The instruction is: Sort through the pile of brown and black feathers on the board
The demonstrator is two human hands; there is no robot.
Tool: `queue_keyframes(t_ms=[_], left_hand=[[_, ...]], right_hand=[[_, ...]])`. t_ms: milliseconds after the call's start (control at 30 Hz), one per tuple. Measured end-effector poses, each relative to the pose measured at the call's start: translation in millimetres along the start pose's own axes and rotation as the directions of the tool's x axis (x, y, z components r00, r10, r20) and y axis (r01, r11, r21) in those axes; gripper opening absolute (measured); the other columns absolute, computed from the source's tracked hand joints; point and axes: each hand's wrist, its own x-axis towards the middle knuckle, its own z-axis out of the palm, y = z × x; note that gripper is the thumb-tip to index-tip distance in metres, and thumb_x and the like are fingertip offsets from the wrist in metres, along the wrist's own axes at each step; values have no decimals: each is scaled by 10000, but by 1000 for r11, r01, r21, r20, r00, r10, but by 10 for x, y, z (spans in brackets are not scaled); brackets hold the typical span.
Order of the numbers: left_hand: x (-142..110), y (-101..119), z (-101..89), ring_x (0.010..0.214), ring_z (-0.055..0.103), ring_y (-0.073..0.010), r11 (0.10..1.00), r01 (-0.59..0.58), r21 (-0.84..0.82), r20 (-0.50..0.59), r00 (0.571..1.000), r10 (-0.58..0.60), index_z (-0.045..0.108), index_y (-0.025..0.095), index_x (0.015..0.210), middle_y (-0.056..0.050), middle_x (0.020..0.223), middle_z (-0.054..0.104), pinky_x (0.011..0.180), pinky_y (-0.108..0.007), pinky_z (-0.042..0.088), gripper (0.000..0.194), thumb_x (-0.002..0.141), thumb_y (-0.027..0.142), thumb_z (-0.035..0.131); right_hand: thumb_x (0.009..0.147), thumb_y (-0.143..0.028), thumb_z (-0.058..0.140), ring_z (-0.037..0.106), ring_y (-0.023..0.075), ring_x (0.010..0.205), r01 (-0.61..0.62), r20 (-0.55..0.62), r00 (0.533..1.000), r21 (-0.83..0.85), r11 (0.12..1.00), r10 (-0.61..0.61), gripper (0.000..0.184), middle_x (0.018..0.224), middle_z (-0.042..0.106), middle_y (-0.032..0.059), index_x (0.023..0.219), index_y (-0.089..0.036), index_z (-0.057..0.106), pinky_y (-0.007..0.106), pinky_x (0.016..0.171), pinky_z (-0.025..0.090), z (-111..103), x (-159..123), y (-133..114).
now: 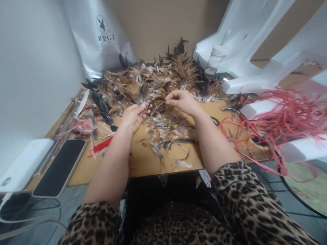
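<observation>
Over the middle of the table, my left hand (135, 117) is closed in a pinch, thumb against fingertips, on a small feather. Opposite it, the thumb and index finger of my right hand (184, 101) pinch the end of a thin dark feather (158, 98), which spans the gap between the two hands. Behind them rises a wide pile of brown feathers (146, 77) with white and black ones mixed in. Loose pale feathers and fluff (168, 126) are scattered below my fingers. Black feathers (101, 104) lie to the left of the pile.
A phone (60, 168) and a white power bank (23, 165) with a cable lie at the left. Tangled pink ribbons (292, 113) spread over the right side. A lidded clear jar (215, 58) stands back right; a white printed bag (104, 54) stands behind the pile.
</observation>
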Motion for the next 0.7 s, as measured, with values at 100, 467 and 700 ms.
queue_keyframes(t_ms=[100, 467, 700], left_hand=[[-7, 9, 2, 541, 613, -56, 1000, 20, -19, 16, 1000, -20, 648, 66, 811, -84, 779, 704, 422, -104, 431, 68, 755, 97, 627], [-50, 10, 34, 560, 636, -76, 992, 124, -34, 133, 984, -119, 656, 61, 842, -112, 797, 707, 458, -115, 463, 90, 770, 83, 607], [-35, -10, 24, 566, 631, -67, 995, 101, -20, 177, 979, -96, 670, 40, 855, -103, 761, 701, 491, -112, 475, 113, 769, 67, 602]], right_hand=[[582, -332, 731, 398, 47, 479, -80, 9, 997, 223, 971, 81, 260, 539, 524, -40, 698, -127, 621, 196, 479, 308, 61, -15, -46], [557, -372, 769, 411, 43, 450, -274, 207, 960, 573, 773, 188, 308, 529, 543, -41, 698, -149, 611, 172, 410, 263, 409, -47, -8], [654, -400, 693, 351, 35, 411, -182, 159, 979, 393, 901, 129, 283, 456, 479, -60, 727, -130, 647, 190, 417, 218, 450, -74, -22]])
